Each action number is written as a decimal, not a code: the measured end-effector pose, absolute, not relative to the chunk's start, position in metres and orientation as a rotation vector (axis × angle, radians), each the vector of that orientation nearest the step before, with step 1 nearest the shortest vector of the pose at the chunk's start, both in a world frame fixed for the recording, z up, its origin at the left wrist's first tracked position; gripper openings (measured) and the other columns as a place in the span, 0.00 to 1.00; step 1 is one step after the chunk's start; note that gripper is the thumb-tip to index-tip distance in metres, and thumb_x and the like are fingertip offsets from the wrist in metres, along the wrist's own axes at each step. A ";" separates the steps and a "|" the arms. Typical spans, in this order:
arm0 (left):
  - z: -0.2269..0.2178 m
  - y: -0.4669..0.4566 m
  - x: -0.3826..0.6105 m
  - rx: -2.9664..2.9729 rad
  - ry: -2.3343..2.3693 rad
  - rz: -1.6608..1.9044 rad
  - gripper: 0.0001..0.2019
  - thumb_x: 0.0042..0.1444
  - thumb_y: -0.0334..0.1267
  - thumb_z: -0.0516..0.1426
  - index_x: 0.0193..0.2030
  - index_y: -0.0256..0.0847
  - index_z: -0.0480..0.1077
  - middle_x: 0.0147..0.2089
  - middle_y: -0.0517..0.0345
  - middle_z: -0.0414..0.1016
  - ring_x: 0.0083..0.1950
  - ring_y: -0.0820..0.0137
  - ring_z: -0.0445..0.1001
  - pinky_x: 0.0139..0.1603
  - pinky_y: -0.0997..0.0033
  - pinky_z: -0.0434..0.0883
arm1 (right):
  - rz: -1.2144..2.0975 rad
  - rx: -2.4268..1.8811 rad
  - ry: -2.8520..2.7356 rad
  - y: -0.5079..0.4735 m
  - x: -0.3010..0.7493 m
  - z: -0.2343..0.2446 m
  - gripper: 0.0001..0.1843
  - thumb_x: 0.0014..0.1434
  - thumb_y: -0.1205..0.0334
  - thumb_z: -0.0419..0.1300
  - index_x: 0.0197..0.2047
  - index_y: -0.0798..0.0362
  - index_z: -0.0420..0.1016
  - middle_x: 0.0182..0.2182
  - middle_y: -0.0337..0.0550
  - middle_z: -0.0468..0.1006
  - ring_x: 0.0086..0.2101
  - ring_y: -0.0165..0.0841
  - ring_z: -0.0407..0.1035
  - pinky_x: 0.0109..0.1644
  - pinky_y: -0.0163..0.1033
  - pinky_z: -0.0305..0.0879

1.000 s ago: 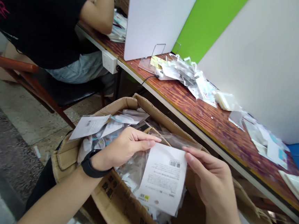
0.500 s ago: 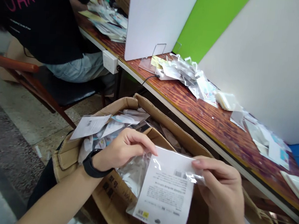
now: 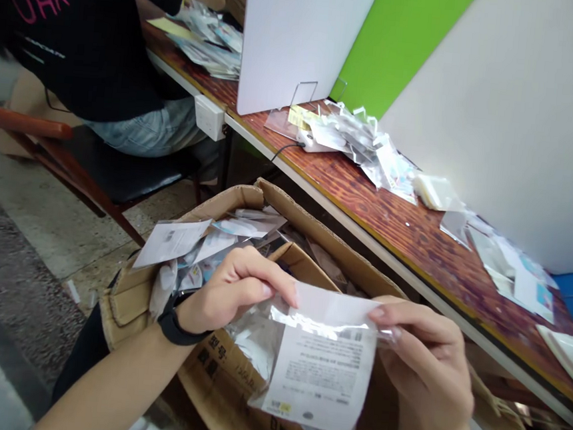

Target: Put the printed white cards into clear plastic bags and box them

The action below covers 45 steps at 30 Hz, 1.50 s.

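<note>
Taut film now glints in a band across the top of the clear plastic bag around a white printed card. The left grip, with a black wristband behind it, pinches the bag's upper left; the right grip closes on its right edge. Below both grips sits an open brown cardboard box heaped with clear plastic packets. Right of the right grip stretches a wood-grain table; farther along it, a person in a black T-shirt sits.
</note>
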<state>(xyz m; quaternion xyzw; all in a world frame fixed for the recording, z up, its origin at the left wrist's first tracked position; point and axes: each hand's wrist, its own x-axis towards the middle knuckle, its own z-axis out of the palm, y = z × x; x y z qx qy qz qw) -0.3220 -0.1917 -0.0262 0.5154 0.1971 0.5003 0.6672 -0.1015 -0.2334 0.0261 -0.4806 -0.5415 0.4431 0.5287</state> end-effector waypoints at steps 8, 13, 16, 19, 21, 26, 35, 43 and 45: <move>-0.029 -0.191 -0.320 1.349 0.518 1.202 0.07 0.49 0.32 0.58 0.31 0.36 0.78 0.28 0.53 0.80 0.26 0.69 0.73 0.26 0.74 0.66 | 1.165 -1.126 -1.238 -0.229 -0.096 0.020 0.05 0.50 0.60 0.65 0.30 0.51 0.81 0.28 0.45 0.80 0.25 0.34 0.72 0.25 0.34 0.67; -0.024 -0.192 -0.318 1.350 0.514 1.193 0.08 0.49 0.27 0.58 0.33 0.37 0.78 0.32 0.53 0.81 0.28 0.71 0.74 0.27 0.77 0.68 | 1.172 -1.164 -1.194 -0.228 -0.095 0.017 0.04 0.50 0.62 0.66 0.30 0.51 0.81 0.28 0.43 0.79 0.24 0.30 0.71 0.24 0.32 0.66; -0.023 -0.194 -0.318 1.360 0.504 1.173 0.09 0.50 0.27 0.57 0.37 0.38 0.78 0.33 0.54 0.80 0.28 0.73 0.73 0.26 0.79 0.67 | 1.188 -1.144 -1.179 -0.227 -0.094 0.016 0.03 0.50 0.63 0.65 0.31 0.51 0.80 0.29 0.42 0.79 0.25 0.29 0.71 0.26 0.30 0.68; -0.023 -0.196 -0.318 1.374 0.478 1.157 0.11 0.51 0.27 0.58 0.40 0.40 0.77 0.35 0.55 0.80 0.29 0.73 0.73 0.28 0.79 0.68 | 1.197 -1.126 -1.180 -0.226 -0.093 0.015 0.03 0.50 0.63 0.66 0.31 0.51 0.80 0.29 0.41 0.79 0.26 0.28 0.72 0.28 0.29 0.69; -0.024 -0.197 -0.318 1.370 0.454 1.137 0.13 0.51 0.27 0.58 0.43 0.42 0.76 0.38 0.54 0.80 0.32 0.72 0.74 0.30 0.78 0.69 | 1.184 -1.128 -1.178 -0.225 -0.093 0.014 0.03 0.49 0.64 0.66 0.31 0.50 0.80 0.30 0.40 0.79 0.27 0.28 0.72 0.28 0.29 0.69; -0.025 -0.198 -0.317 1.303 0.418 1.087 0.16 0.53 0.28 0.58 0.48 0.45 0.73 0.43 0.54 0.79 0.37 0.70 0.75 0.36 0.75 0.70 | 1.096 -1.171 -1.130 -0.228 -0.099 0.017 0.04 0.47 0.64 0.68 0.30 0.50 0.80 0.28 0.39 0.78 0.25 0.26 0.70 0.25 0.28 0.66; -0.022 -0.194 -0.302 1.166 0.579 1.204 0.11 0.49 0.29 0.62 0.40 0.45 0.76 0.32 0.62 0.76 0.28 0.78 0.70 0.28 0.82 0.67 | 0.936 -1.289 -1.116 -0.225 -0.110 0.010 0.08 0.44 0.66 0.70 0.29 0.49 0.77 0.25 0.36 0.76 0.24 0.25 0.67 0.25 0.28 0.65; -0.021 -0.194 -0.298 0.818 0.472 1.178 0.08 0.46 0.28 0.63 0.35 0.41 0.77 0.31 0.60 0.79 0.29 0.75 0.73 0.29 0.80 0.69 | 1.205 -1.174 -1.026 -0.227 -0.106 0.015 0.09 0.46 0.64 0.69 0.34 0.47 0.80 0.25 0.38 0.80 0.25 0.25 0.71 0.27 0.27 0.69; -0.018 -0.196 -0.295 0.689 0.442 1.176 0.07 0.45 0.27 0.62 0.32 0.40 0.76 0.29 0.61 0.78 0.27 0.77 0.72 0.27 0.81 0.68 | 1.251 -1.153 -0.990 -0.227 -0.105 0.016 0.09 0.45 0.63 0.70 0.33 0.47 0.80 0.25 0.38 0.80 0.24 0.26 0.72 0.27 0.28 0.69</move>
